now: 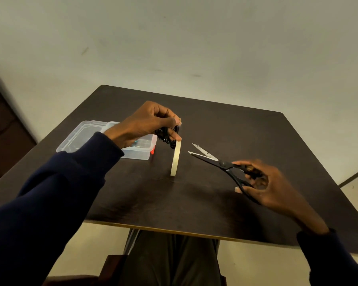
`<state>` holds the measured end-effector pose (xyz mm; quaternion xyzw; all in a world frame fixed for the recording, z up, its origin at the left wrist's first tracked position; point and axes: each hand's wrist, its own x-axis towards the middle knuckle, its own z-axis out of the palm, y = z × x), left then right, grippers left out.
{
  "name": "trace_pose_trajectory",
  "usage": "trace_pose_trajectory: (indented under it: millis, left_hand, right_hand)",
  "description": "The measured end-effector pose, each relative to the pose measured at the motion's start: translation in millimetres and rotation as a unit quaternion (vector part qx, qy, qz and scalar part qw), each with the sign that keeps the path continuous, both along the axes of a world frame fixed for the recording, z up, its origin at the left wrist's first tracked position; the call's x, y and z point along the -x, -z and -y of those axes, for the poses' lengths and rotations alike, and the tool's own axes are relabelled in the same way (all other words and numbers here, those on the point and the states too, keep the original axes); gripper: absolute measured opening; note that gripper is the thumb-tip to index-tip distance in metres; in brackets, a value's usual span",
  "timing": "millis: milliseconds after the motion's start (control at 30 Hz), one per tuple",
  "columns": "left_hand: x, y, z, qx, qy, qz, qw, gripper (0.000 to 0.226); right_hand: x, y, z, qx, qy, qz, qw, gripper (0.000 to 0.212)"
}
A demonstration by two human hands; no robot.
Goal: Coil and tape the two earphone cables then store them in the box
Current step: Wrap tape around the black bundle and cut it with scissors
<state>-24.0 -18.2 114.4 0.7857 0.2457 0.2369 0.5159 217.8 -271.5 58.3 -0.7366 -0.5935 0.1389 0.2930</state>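
My left hand [147, 122] holds a coiled black earphone cable [167, 137] above the dark table, and its fingers also touch the top of a cream tape roll [176, 158] that stands on edge. My right hand [265, 182] grips the black handles of a pair of scissors [215, 159], whose blades are apart and point left toward the tape. A clear plastic box [136, 152] lies behind my left wrist with its lid [79, 135] open to the left. Only one cable shows.
The dark square table [194, 199] stands against a pale wall. A small red piece [152, 151] sits at the box's right corner. My legs show below the table's near edge.
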Motion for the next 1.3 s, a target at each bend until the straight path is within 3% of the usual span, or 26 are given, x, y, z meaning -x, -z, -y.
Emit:
trace_pose_trajectory:
  millis: [233,533,1300]
  left_hand:
    - [-1,0,1,-0.018,0.009,0.004,1.000,0.010]
    - [-1,2,-2,-0.007,0.025,0.009,1.000,0.013]
    - [-1,2,-3,0.000,0.029,0.009,1.000,0.010]
  right_hand:
    - [0,-31,-18,-0.027,-0.054,0.078,0.995,0.064]
    - [-2,-44,-37,-0.014,-0.094,0.061,0.994,0.050]
    - [-7,-40,-48,-0.026,-0.094,0.040,0.994,0.052]
